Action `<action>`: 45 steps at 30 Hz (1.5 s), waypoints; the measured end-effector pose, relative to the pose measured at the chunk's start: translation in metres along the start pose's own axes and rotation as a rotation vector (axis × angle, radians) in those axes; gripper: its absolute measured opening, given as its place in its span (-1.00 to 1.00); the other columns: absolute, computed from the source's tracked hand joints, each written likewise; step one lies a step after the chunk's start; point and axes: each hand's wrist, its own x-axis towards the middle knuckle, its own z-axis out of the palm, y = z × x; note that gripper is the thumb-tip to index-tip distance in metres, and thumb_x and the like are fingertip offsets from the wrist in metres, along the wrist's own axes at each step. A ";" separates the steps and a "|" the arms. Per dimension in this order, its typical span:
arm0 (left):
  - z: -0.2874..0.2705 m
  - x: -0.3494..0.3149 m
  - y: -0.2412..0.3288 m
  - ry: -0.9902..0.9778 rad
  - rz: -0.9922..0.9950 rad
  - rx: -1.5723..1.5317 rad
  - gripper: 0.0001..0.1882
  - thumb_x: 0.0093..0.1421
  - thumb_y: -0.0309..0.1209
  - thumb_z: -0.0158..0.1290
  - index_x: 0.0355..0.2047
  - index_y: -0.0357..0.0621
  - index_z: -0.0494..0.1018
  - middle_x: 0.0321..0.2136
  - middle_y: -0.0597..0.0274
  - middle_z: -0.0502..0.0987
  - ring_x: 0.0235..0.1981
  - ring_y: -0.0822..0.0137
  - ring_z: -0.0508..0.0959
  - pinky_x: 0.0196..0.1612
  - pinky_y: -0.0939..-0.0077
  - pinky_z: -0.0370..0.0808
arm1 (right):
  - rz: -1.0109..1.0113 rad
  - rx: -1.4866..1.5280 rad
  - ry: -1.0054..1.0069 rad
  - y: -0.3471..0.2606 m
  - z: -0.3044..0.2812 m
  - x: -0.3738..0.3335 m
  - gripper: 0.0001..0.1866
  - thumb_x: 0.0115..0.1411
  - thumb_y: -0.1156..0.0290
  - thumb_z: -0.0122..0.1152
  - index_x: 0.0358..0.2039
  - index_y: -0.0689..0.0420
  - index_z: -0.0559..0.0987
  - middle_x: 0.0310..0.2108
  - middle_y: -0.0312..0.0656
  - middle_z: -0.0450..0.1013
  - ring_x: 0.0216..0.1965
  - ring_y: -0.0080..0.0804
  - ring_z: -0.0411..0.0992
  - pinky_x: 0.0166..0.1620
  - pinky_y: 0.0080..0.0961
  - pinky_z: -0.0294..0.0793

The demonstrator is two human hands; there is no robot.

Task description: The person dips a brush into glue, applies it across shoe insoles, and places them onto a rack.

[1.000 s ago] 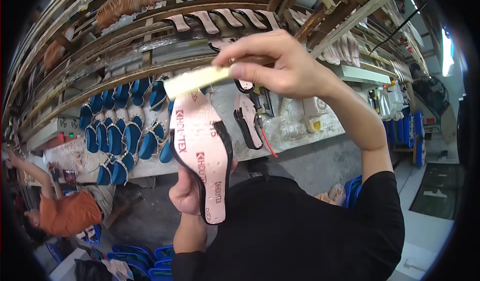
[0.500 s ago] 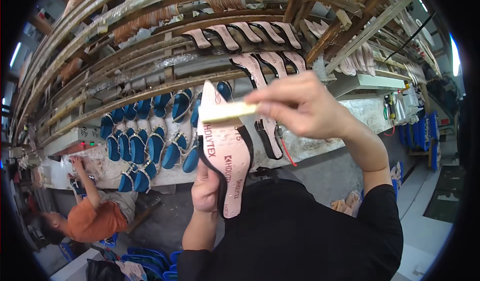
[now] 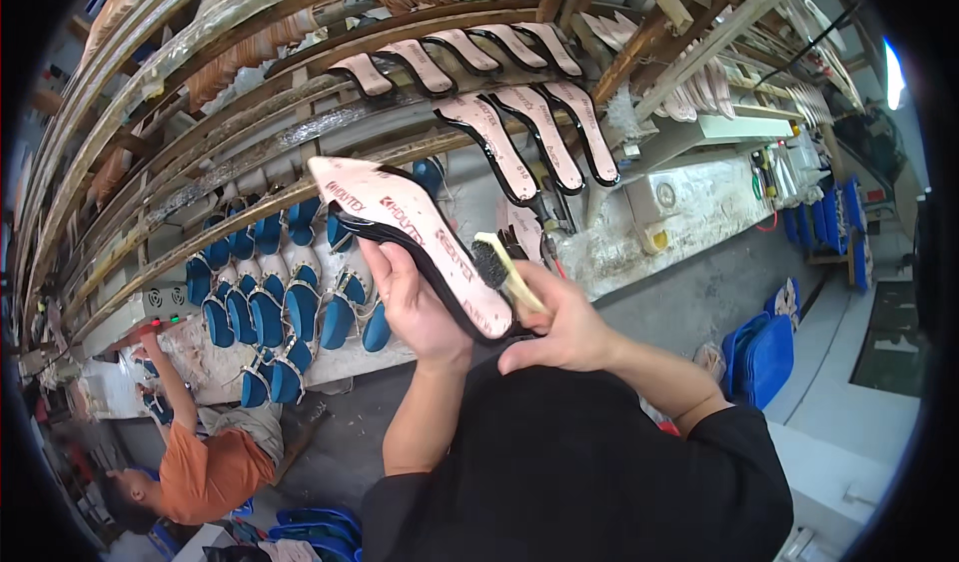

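My left hand [image 3: 425, 307] grips a pink shoe insole [image 3: 425, 227] with a glossy black edge from underneath, its pointed toe aimed up and left. More black edging shows under its left side; whether that is a second piece I cannot tell. In my right hand [image 3: 569, 327] is a brush [image 3: 516, 280] with a pale yellow handle and dark bristles. The bristles touch or nearly touch the right edge of the insole near its heel. Similar black-edged insoles [image 3: 539, 137] rest in two rows on the wooden rack in front of me.
Teal-soled sandals [image 3: 268, 307] cover the left of the bench [image 3: 634, 252]. At the far left a co-worker in an orange shirt [image 3: 215, 477] reaches over the bench. Wooden rails [image 3: 340, 122] cross above it. Blue baskets [image 3: 764, 357] stand at right.
The brush has moved down from the insole's toe to its heel edge and turned upright. My left hand has tilted the insole, swinging its toe left. The whole view has shifted slightly.
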 end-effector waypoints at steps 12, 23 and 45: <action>-0.019 0.016 -0.009 -0.080 0.052 0.112 -0.57 0.56 -0.30 -0.23 0.37 -0.10 0.15 0.07 0.15 0.51 -0.04 0.29 0.58 0.08 0.25 0.58 | -0.013 -0.106 0.303 0.014 0.025 0.007 -0.25 0.01 0.29 0.67 0.13 0.40 0.51 -0.52 -0.56 0.24 -0.48 -0.84 0.16 -0.42 -0.76 0.25; -0.077 0.005 0.047 -0.003 -0.002 0.101 -0.47 0.50 -0.37 -0.16 0.42 -0.18 0.09 0.10 0.10 0.49 -0.16 0.37 0.59 -0.08 0.38 0.58 | -0.214 -0.329 0.595 0.084 -0.005 0.093 -0.40 0.05 0.28 0.59 0.04 0.32 0.59 -0.36 -0.31 0.61 -0.36 -0.67 0.43 -0.30 -0.60 0.44; -0.093 -0.109 -0.037 0.040 -0.296 0.445 -0.27 0.01 -0.63 0.01 0.28 -0.41 0.27 0.12 0.00 0.46 0.03 0.20 0.53 0.12 0.34 0.48 | 0.592 -0.618 0.944 0.175 -0.304 -0.204 -0.59 0.31 0.05 0.25 -0.30 0.22 0.65 -0.57 -0.08 0.50 -0.48 -0.26 0.49 -0.28 -0.22 0.45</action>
